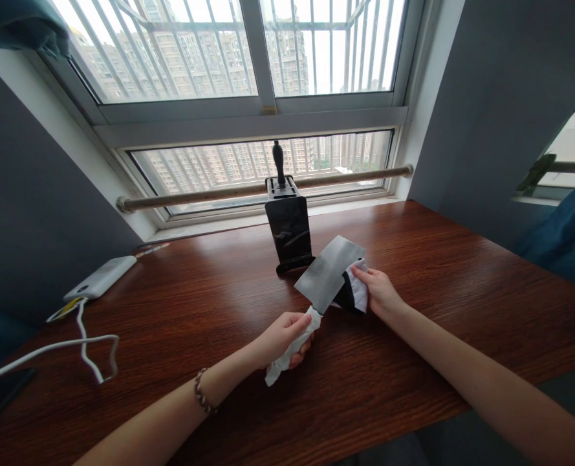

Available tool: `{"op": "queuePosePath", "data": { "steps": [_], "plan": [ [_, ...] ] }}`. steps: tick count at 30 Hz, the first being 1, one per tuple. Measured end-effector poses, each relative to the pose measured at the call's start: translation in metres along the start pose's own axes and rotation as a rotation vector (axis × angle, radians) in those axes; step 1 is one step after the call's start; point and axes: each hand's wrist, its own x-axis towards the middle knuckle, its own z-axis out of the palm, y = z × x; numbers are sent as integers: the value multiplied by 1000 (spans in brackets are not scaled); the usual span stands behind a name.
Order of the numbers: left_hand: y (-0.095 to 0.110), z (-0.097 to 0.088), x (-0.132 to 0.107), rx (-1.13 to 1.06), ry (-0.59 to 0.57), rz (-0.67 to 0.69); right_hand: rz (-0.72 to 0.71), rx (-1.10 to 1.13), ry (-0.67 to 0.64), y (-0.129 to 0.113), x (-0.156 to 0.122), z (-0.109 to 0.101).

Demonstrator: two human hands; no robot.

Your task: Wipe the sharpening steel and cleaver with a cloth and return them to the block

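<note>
My left hand (287,338) is closed around the handle of a cleaver, with a crumpled white tissue (280,366) wrapped between the palm and the handle. The cleaver's broad grey blade (326,272) points up and away over the table. In my right hand (378,291) a black and white cloth (358,288) is pinched between thumb and fingers at the blade's right edge. Part of the cloth lies behind the blade. Just beyond the blade stands a black knife block (290,226), with one black-handled tool (278,162) upright in its top.
The brown wooden table (209,291) reaches to the window sill. At the left lies a white power bank (100,278) with a looping white cable (86,346). A dark flat object (0,398) sits at the left edge. A horizontal rail (209,195) crosses the window.
</note>
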Motion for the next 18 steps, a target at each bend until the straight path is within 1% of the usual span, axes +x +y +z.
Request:
{"op": "queuePosePath", "data": {
  "steps": [4,8,11,14,18],
  "plan": [
    [-1,0,1,9,13,3,133,-24,-142,20,-28,16],
    [-2,1,1,65,12,18,213,-50,-223,26,-44,22],
    [-3,2,1,114,15,24,210,-55,-224,27,-48,23],
    [-3,2,1,126,9,27,186,-62,-196,27,-47,23],
    [-3,2,1,89,-12,7,121,-57,-97,19,-31,15]
  ]
}}
